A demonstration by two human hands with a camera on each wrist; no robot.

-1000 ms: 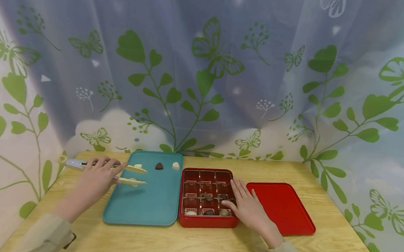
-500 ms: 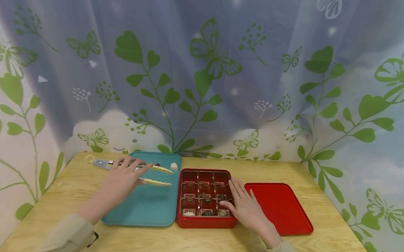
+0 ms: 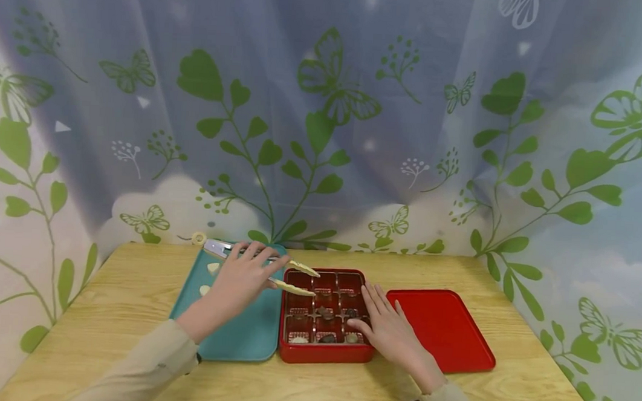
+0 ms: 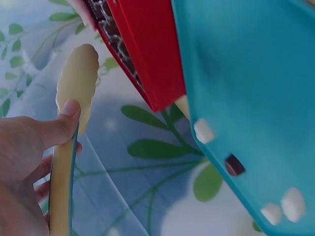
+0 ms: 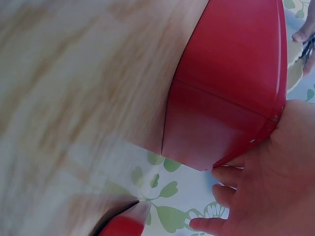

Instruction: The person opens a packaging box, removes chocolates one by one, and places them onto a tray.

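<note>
My left hand (image 3: 243, 278) grips metal tongs (image 3: 297, 289) with scalloped cream tips. The tips stand apart over the left side of a red box (image 3: 326, 353), with nothing visible between them. The box has a clear divided insert; dark chocolates (image 3: 327, 339) and a pale one (image 3: 298, 340) sit in its front and middle rows. My right hand (image 3: 392, 334) lies with extended fingers along the box's right rim. Left of the box is a teal tray (image 3: 248, 336). In the left wrist view it bears white pieces (image 4: 294, 204) and a dark brown chocolate (image 4: 235, 165).
A red lid (image 3: 439, 331) lies on the wooden table (image 3: 333, 392) right of the box, beyond my right hand. The tray's right edge runs close beside the box. A patterned curtain (image 3: 236, 160) hangs behind the table.
My left hand has carried the tongs rightward from above the tray to above the box, their tips staying apart. My right hand has stayed at the box's rim.
</note>
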